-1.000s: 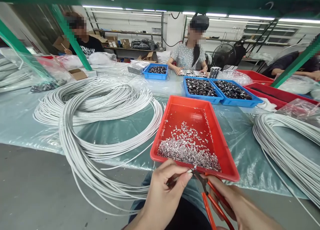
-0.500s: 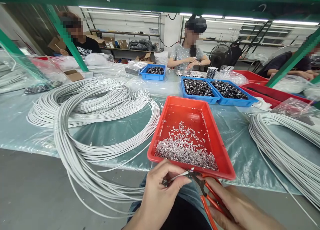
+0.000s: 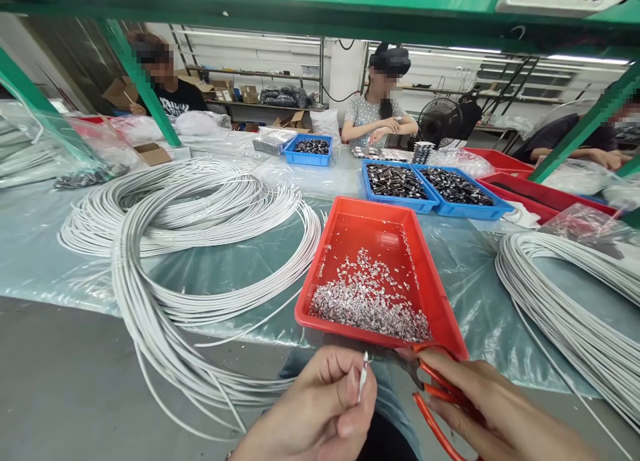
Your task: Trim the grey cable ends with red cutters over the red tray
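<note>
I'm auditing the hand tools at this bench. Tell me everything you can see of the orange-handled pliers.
The pliers have two slim, curved orange handles that look plastic-coated, meeting a dark, metallic-looking head. The right hand grips them, partly covering the handles, which stand spread apart. The head points leftward, towards the left hand, which pinches a white cable end. It shows by the near edge of the red tray; blur hides how far the jaws open.

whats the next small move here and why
Probably inspect the silvery tip before squeezing anything: the left hand holds the white cable end with that tip exposed, the orange-handled pliers in the right hand stand clear of it, and its fit is too small to judge from here.
</note>
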The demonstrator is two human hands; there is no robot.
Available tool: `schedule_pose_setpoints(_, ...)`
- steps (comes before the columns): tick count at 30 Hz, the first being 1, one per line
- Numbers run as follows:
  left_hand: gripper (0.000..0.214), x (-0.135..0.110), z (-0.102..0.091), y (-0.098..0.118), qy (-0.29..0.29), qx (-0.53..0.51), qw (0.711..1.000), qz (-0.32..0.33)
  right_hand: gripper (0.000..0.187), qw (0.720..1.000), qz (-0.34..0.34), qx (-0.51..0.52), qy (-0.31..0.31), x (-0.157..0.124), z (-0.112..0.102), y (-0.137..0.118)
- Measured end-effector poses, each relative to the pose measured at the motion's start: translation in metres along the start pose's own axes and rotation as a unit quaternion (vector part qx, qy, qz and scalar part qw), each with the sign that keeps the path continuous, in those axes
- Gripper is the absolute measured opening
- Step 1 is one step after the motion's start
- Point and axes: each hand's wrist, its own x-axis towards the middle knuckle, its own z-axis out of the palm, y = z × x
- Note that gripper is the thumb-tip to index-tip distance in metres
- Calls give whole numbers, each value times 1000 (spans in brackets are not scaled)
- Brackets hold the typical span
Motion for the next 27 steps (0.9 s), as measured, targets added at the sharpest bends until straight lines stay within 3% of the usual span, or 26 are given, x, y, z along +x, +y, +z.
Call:
schedule_pose_setpoints(3,32,3,2,1,21,5,1000,-14,15,988,70,132,41,13,13,-14)
schedule_pose_setpoints(6,31,7,3,-5,69,93,993,32,12,937,114,319,86,29,29,-34)
schedule_pose_setpoints(8,29,8,3,-11,100,163,978,85,9,907,131,381,123,37,38,-44)
schedule_pose_setpoints(11,28,8,3,-17,127,237,951,150,12,893,142,394,163,40,45,-52)
schedule_pose_setpoints(16,31,4,10,-17,229,327,903,160,14,887,163,366,229,38,48,-52)
schedule_pose_setpoints(22,27,2,11,-16,260,412,852,192,21,904,131,358,196,38,48,-52)
schedule_pose_setpoints(24,24,1,12,-13,261,418,847,198,22,907,125,345,206,39,49,-51)
schedule_pose_setpoints(27,27,1,14,-8,250,375,875,177,17,899,112,347,245,39,53,-50)
